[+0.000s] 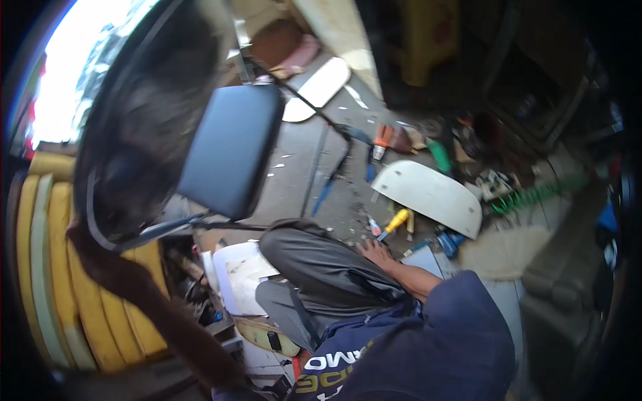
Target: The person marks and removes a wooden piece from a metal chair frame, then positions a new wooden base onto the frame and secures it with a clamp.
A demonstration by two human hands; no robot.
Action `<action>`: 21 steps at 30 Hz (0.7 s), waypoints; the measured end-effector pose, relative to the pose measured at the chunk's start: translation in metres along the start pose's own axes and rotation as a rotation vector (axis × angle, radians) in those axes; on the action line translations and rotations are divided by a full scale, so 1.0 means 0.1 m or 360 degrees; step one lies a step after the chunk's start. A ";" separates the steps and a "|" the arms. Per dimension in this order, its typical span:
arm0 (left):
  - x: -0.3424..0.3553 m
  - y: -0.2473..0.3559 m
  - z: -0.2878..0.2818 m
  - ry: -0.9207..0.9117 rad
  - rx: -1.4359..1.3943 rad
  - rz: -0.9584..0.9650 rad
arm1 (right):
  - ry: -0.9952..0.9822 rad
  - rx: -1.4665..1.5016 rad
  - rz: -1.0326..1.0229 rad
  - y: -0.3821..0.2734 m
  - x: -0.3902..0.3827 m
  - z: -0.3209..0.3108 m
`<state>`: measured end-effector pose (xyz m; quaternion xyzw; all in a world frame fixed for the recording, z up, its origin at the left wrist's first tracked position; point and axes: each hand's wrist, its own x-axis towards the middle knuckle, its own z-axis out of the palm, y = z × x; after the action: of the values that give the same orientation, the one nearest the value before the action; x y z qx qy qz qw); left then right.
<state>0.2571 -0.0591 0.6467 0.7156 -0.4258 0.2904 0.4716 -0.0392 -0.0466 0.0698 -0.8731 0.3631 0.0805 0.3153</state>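
Note:
My left hand (pixel 83 244), dark and a little blurred, is closed round the lower edge of a chair's pale metal tube frame. The raised chair fills the upper left, with a large dark blurred panel (pixel 144 127) close to me and a padded blue-grey seat (pixel 231 140) beyond it. Down by my knee, my right hand (pixel 376 254) lies with its fingers spread and nothing visible in it. Just past those fingers lies a screwdriver with a yellow handle (pixel 397 220). A white rounded board (pixel 428 194) with several small holes lies farther off.
Several yellow foam pads (pixel 83 281) stand stacked at the left. Around the floor are an orange-and-grey tool (pixel 381 140), a green bottle-like thing (pixel 439 156), a blue power tool (pixel 449 242), a coiled green hose (pixel 528 197) and a white panel (pixel 321 87).

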 end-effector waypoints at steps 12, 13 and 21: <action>-0.05 -0.53 0.58 0.0263 -0.0127 0.0372 | -0.0051 0.1525 -0.0105 0.89 0.81 0.58; -0.19 -0.78 0.32 0.0259 0.0256 0.0435 | -0.0269 0.1985 -0.0139 0.36 0.78 0.55; -0.04 -1.03 0.46 0.0511 0.0463 0.0376 | 0.0903 0.2175 -0.0116 0.94 0.39 -1.89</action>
<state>0.3470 -0.0800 0.5820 0.6659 -0.3798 0.5116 0.3881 -0.0923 -0.2356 0.1582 -0.4809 0.3706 -0.4027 0.6850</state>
